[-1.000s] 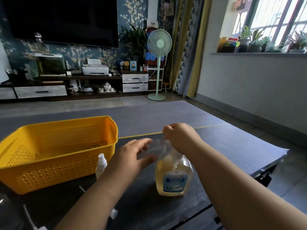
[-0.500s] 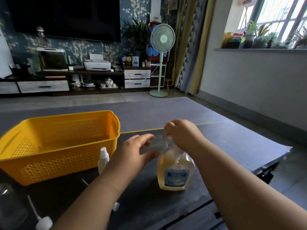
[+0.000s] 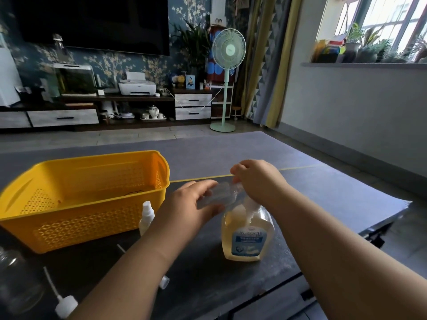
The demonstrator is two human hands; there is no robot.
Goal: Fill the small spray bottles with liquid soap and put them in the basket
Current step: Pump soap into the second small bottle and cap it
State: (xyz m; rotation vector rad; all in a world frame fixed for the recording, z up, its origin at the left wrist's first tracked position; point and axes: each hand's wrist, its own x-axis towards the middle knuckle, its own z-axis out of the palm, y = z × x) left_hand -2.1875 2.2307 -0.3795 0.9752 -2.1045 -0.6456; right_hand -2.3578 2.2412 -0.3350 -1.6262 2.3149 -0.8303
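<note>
My left hand holds a small clear spray bottle tilted on its side, its mouth against the pump of the liquid soap bottle. My right hand curls over the white pump head of that soap bottle, which stands on the dark table and holds amber soap. A second small spray bottle with a white cap stands upright by the yellow basket. The basket sits at the left.
A loose white spray head with its tube lies at the bottom left beside a clear bottle. Another spray head pokes out under my left forearm. The table's right edge drops to the floor.
The camera has tilted slightly, shifting the scene. Both hands stay at the pump with the small bottle, barely moved.
</note>
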